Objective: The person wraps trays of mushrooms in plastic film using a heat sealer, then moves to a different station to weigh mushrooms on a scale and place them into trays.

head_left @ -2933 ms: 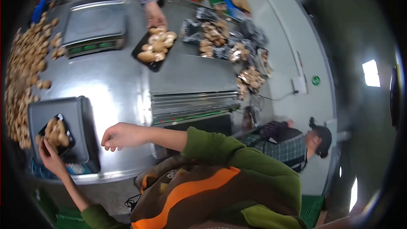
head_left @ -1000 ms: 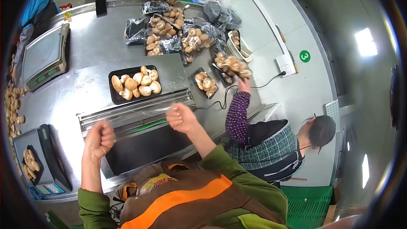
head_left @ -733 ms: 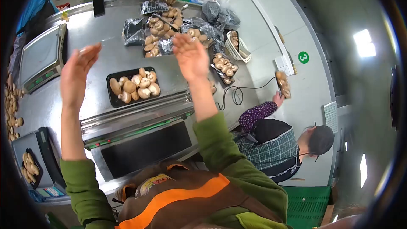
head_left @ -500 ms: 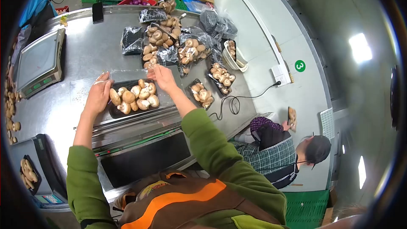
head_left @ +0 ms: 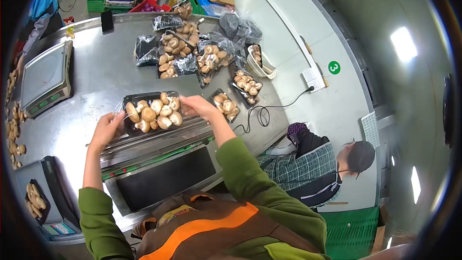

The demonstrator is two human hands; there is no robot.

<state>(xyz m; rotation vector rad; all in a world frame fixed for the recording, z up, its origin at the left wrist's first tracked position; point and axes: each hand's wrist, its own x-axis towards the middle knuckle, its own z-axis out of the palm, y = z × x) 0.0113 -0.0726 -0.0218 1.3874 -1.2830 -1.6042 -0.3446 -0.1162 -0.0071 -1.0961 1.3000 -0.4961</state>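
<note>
A black tray of mushrooms [head_left: 153, 114] is between my two hands, over the metal wrapping station [head_left: 159, 137]. Clear plastic film [head_left: 115, 111] shows at its left end and lies across the mushrooms. My left hand [head_left: 107, 127] is closed at the left end, thumb and fingers pinching film and tray edge. At the opposite end my right hand [head_left: 199, 107] grips the tray's edge, its fingertips partly hidden. Just beyond the right hand lies a filled mushroom tray [head_left: 225, 105]. Below the tray is a dark flat plate [head_left: 166, 178].
Bagged and trayed mushrooms [head_left: 178, 43] crowd the far side of the table. A scale [head_left: 45, 77] stands left; another scale [head_left: 41, 202] nearer holds a mushroom tray. A black cable [head_left: 262, 113] runs to the wall. A co-worker [head_left: 308, 168] is at the right.
My hands have come from the tray's far side down to its two ends. The film, held up beyond the tray before, now lies over it. The co-worker's hand with mushrooms is out of sight.
</note>
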